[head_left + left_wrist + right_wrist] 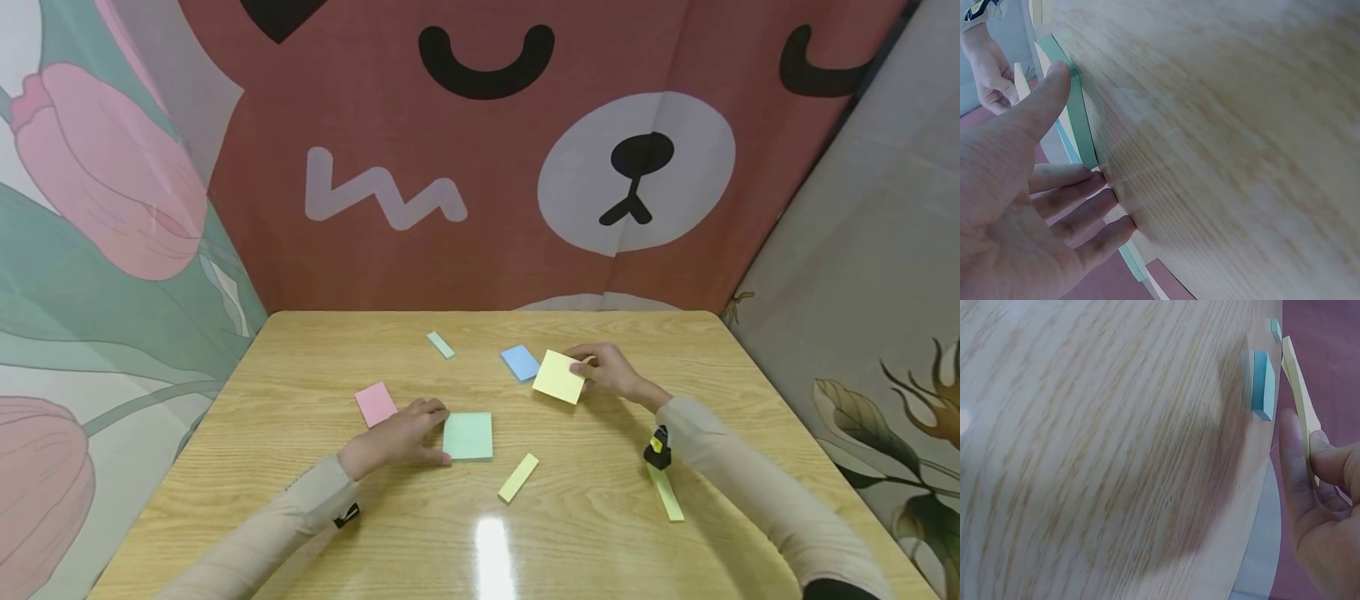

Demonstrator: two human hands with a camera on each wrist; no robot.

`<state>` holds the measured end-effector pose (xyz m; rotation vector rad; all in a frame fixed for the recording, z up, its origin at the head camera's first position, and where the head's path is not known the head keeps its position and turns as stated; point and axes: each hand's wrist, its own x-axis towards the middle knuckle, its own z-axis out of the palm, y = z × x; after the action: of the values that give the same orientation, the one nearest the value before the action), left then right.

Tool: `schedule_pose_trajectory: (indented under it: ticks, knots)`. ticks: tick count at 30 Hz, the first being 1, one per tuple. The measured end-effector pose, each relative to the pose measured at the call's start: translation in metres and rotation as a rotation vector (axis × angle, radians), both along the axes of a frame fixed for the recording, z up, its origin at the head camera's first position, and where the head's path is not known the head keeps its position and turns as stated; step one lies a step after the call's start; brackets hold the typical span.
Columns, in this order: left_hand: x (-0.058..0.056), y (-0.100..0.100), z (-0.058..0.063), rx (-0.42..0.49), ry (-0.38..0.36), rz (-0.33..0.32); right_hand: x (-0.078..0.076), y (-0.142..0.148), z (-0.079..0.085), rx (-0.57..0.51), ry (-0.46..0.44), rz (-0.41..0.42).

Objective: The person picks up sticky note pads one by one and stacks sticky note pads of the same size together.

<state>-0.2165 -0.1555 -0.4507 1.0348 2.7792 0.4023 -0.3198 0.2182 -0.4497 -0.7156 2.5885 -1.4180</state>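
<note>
A square pale green sticky note pad (468, 437) lies flat on the wooden table. My left hand (397, 437) rests at its left side, thumb at the near corner and index fingertip by the far corner. In the left wrist view the thumb (1054, 94) touches the edge of the green pad (1079, 112), and the other fingers are extended. My right hand (611, 371) pinches a square pale yellow sticky note pad (557, 377) by its right edge, held tilted above the table. In the right wrist view the yellow pad (1299, 394) sits between thumb and fingers.
A blue pad (521, 363) lies just left of the yellow one. The pink pad (375, 404) is beyond my left hand. Narrow strips lie about: green (441, 345) at the back, yellow (518, 478) in front, another yellow (666, 493) by my right wrist.
</note>
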Motion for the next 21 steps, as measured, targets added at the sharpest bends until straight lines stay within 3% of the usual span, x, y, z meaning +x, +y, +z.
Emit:
schedule_pose_trajectory:
  ticks: [21]
  knots:
    - [-0.0017, 0.0005, -0.0019, -0.019, 0.016, -0.004, 0.0035, -0.0077, 0.0012, -0.018, -0.010, 0.044]
